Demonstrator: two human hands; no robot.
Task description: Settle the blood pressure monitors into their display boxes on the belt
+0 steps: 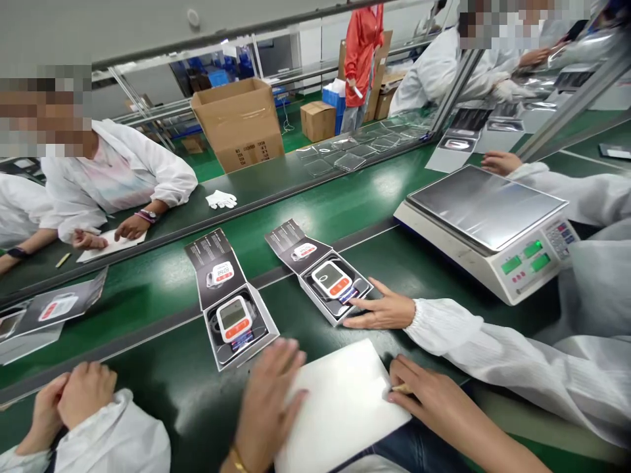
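- Well, a long green tabletop (162, 401) runs across the view, with a glass divider (246, 197) beyond it and a brown cardboard carton (239, 125) on the far side.
- A digital scale (486, 223) with lit green displays stands to the right on the tabletop.
- Two open boxes (332, 289) lie side by side near the middle, each with a white monitor (331, 278) seated in its black tray and the lid folded back.
- A white card (340, 407) lies at the near edge of the tabletop, directly in front of the person and just beside the nearer boxes.
- The left hand (271, 401) rests open and flat on the card's left edge, gripping nothing.
- The right hand (419, 394) is curled around a yellow pencil (401, 388), with its tip at the card.
- A co-worker's hand (379, 309) in a white sleeve touches the right box, while another person's two hands (83, 397) rest together at lower left.
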